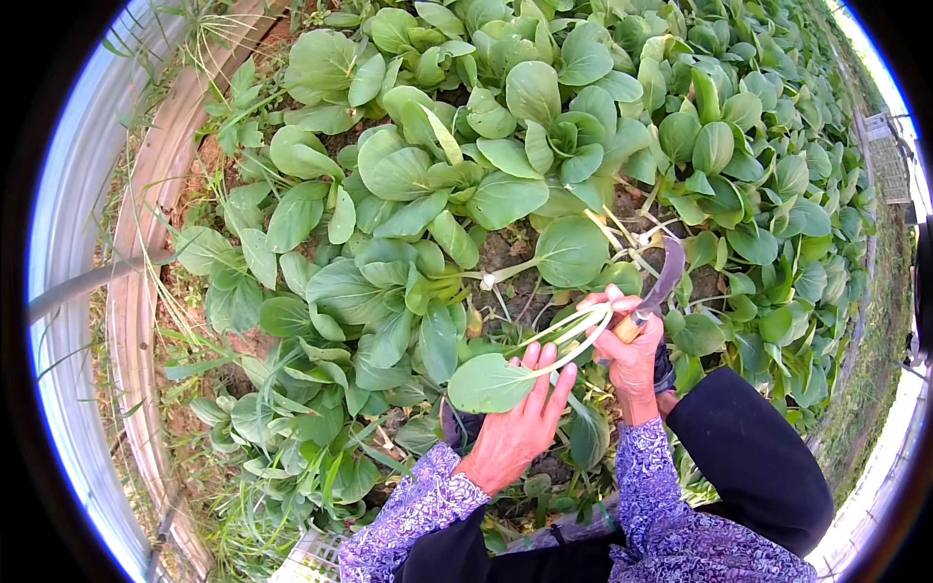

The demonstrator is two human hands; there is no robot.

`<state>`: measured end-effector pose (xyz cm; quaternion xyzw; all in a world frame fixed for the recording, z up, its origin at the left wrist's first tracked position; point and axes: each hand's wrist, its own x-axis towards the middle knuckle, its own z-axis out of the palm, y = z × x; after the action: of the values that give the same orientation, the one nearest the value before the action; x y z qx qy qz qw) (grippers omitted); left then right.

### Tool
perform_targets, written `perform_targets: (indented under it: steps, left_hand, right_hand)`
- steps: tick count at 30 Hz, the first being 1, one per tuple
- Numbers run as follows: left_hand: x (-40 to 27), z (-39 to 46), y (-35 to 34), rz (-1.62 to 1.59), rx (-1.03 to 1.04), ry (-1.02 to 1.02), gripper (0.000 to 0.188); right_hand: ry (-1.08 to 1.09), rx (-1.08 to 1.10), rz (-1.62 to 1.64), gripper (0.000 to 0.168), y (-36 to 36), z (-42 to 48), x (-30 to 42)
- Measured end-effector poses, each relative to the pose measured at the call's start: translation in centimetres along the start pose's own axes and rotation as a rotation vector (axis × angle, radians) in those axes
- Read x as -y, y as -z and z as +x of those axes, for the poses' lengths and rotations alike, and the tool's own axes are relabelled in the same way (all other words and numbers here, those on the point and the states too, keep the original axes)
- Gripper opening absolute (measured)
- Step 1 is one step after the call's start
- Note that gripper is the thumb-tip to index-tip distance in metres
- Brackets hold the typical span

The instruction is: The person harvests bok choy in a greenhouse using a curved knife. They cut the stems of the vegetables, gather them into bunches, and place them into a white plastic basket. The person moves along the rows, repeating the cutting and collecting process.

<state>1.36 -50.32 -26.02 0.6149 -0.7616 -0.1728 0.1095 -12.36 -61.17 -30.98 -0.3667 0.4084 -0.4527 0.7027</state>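
Observation:
My right hand (pixel 630 357) grips a sickle by its wooden handle (pixel 627 329); the curved dark blade (pixel 666 275) points up and away. The fingers of that hand also pinch several pale green leaf stalks (pixel 594 318), bent over at their tops. One of these stalks ends in a broad green leaf (pixel 490 383), which lies across the fingers of my left hand (pixel 510 430). The left fingers are spread and extended, touching the leaf and stalk without a visible grip; its thumb cannot be made out. Just beyond the hands, a cut pale stem base (pixel 488 280) belongs to a leafy green plant (pixel 364 291).
Dense leafy greens, apparently pak choi (pixel 539 109), spread ahead and right. Cut stalks (pixel 634 237) lie on bare soil near the blade. A wooden board (pixel 157 189) and plastic sheeting (pixel 76 291) edge the left. Crates stand lower left (pixel 310 557) and far right (pixel 885 157).

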Motion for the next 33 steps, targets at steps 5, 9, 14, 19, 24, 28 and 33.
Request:
perform_targets:
  steps: [5, 9, 14, 19, 24, 28, 33]
  left_hand:
    - [0.1, -1.0, 0.0, -0.187, -0.124, 0.122, 0.062]
    - [1.0, -0.4, 1.4, -0.305, -0.121, 0.347, 0.064]
    - [1.3, -0.3, 4.8, 0.039, -0.236, 0.300, 0.035]
    - [2.0, -2.2, 8.3, 0.029, 0.001, 0.362, 0.048]
    - [2.8, -1.8, 8.3, -0.404, 0.148, 0.340, 0.082]
    - [3.3, -0.8, 3.9, -0.674, 0.092, 0.492, 0.085]
    - [4.4, -1.8, 2.1, -0.776, 0.162, 0.774, 0.023]
  right_hand:
    - [-0.005, 0.126, -0.068, 0.034, 0.2, 0.0, 0.4]
    - [0.060, 0.159, -0.220, 0.027, -0.3, -0.1, 0.3]
    - [0.451, 0.253, -0.878, 0.028, -1.1, 0.2, 0.2]
    - [0.434, 0.225, -1.050, 0.025, -0.8, 0.4, 0.5]
    - [0.043, 0.234, -0.696, 0.023, -2.2, -0.5, 1.7]
    - [-0.078, 0.298, -0.385, 0.023, -4.8, -1.9, 0.7]
    - [-0.097, 0.434, -0.966, 0.025, -2.8, 0.6, -1.4]
